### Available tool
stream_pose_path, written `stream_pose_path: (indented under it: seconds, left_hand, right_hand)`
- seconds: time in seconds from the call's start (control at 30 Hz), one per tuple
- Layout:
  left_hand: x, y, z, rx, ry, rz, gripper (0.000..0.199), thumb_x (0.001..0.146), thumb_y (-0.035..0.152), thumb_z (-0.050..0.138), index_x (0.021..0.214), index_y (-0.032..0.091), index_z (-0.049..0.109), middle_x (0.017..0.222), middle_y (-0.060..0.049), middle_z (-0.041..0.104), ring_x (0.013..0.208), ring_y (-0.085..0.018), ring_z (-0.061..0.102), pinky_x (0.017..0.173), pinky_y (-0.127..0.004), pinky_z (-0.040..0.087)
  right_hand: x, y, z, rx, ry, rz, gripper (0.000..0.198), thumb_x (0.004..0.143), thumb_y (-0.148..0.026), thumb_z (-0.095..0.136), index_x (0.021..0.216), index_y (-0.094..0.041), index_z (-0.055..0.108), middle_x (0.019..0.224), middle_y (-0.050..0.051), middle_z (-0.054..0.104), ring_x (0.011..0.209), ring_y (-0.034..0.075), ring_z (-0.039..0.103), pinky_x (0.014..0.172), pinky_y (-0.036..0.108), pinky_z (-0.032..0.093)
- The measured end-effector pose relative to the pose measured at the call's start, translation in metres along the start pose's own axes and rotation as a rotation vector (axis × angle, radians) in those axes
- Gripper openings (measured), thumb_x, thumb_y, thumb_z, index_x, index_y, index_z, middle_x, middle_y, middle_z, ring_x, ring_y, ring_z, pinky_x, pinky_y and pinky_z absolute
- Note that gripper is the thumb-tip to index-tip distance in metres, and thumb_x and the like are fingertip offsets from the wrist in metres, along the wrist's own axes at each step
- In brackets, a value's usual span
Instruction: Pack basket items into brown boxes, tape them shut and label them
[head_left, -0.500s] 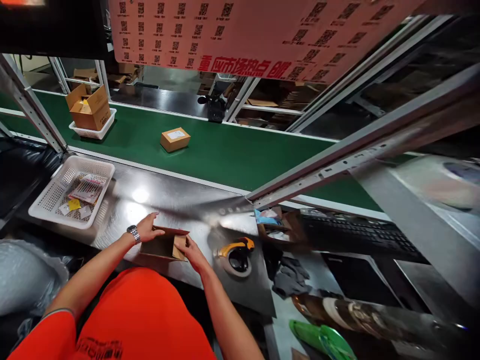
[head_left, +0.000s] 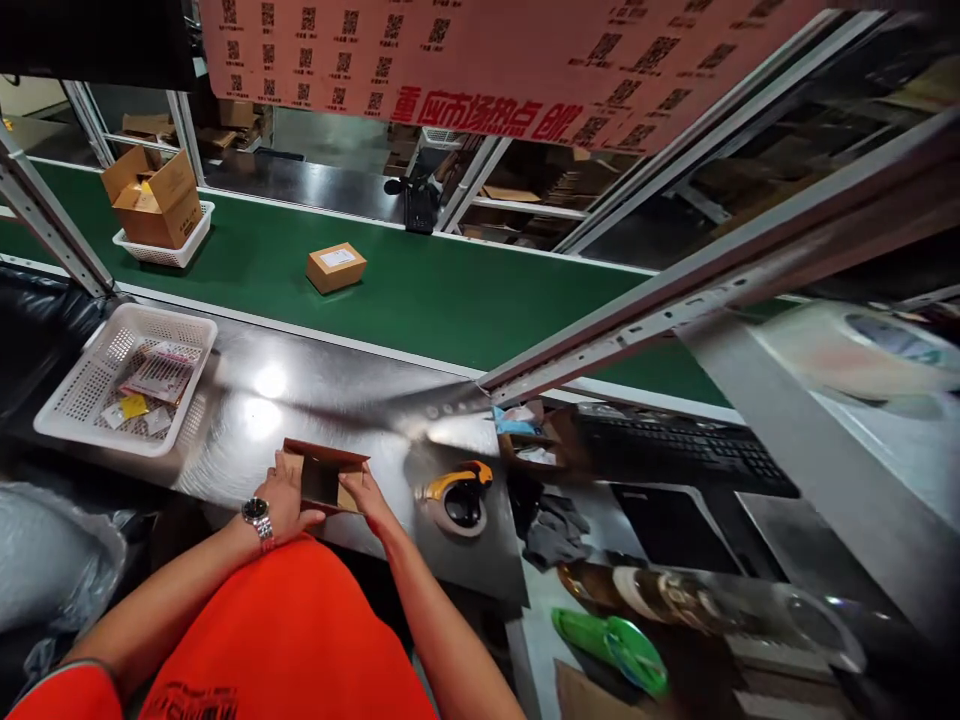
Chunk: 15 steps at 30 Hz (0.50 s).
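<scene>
Left hand (head_left: 283,503) and right hand (head_left: 365,492) clasp opposite ends of the open box (head_left: 321,480) at the bench's (head_left: 240,440) near edge, seemingly setting its flaps (head_left: 346,498), so the next move calls for steady walls.

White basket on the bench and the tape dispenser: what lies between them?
An open cardboard box, with the left hand and right hand on it, lies between the white basket and the tape dispenser; the head view shows this.
</scene>
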<state>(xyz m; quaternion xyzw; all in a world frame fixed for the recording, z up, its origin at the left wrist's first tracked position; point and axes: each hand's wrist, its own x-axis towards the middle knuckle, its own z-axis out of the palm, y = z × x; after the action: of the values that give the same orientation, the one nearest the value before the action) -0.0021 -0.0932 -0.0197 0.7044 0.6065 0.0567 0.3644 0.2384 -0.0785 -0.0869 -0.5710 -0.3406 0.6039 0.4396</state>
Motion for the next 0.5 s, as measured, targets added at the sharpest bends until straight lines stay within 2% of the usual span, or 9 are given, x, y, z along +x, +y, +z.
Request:
stream_pose_path:
  seconds: [0.1, 0.2, 0.3, 0.4, 0.5]
  left_hand:
    - [0.019, 0.002, -0.005, -0.006, 0.044, -0.016, 0.069, 0.088, 0.072, 0.086, 0.134, 0.023, 0.069, 0.15, -0.028, 0.065, 0.139, -0.05, 0.068, 0.115, -0.06, 0.059]
    - [0.033, -0.003, -0.006, -0.094, 0.096, -0.105, 0.065, 0.086, 0.061, 0.094, 0.129, 0.022, 0.063, 0.142, -0.021, 0.066, 0.127, -0.04, 0.074, 0.111, -0.052, 0.061]
    - [0.038, -0.012, 0.003, -0.258, 0.195, -0.175, 0.083, 0.079, 0.048, 0.101, 0.142, 0.021, 0.053, 0.151, -0.022, 0.062, 0.137, -0.037, 0.071, 0.116, -0.048, 0.06]
    - [0.039, -0.019, 0.015, -0.422, 0.24, -0.207, 0.114, 0.073, 0.043, 0.105, 0.161, 0.024, 0.037, 0.167, -0.026, 0.055, 0.146, -0.038, 0.069, 0.12, -0.05, 0.059]
    - [0.04, -0.022, 0.022, -0.512, 0.242, -0.181, 0.135, 0.07, 0.036, 0.106, 0.175, 0.025, 0.022, 0.177, -0.028, 0.049, 0.155, -0.037, 0.064, 0.126, -0.05, 0.056]
  right_hand:
    - [-0.003, -0.005, -0.003, 0.036, -0.034, 0.041, 0.069, 0.064, -0.057, 0.096, 0.123, -0.027, 0.073, 0.123, 0.006, 0.087, 0.121, 0.036, 0.078, 0.106, 0.049, 0.061]
    - [-0.003, -0.012, -0.012, 0.073, -0.074, 0.13, 0.066, 0.062, -0.058, 0.095, 0.117, -0.027, 0.075, 0.114, 0.005, 0.087, 0.111, 0.034, 0.08, 0.095, 0.043, 0.062]
    - [0.0, -0.02, -0.016, 0.121, -0.094, 0.206, 0.064, 0.067, -0.076, 0.086, 0.107, -0.027, 0.076, 0.109, 0.007, 0.087, 0.104, 0.032, 0.08, 0.082, 0.039, 0.061]
    - [0.004, -0.025, -0.01, 0.138, 0.0, 0.196, 0.071, 0.071, -0.092, 0.075, 0.097, -0.026, 0.076, 0.103, 0.01, 0.086, 0.106, 0.034, 0.079, 0.085, 0.041, 0.062]
    - [0.0, -0.021, -0.004, 0.151, 0.091, 0.139, 0.066, 0.065, -0.079, 0.087, 0.103, -0.025, 0.079, 0.102, 0.007, 0.086, 0.105, 0.035, 0.078, 0.087, 0.042, 0.062]
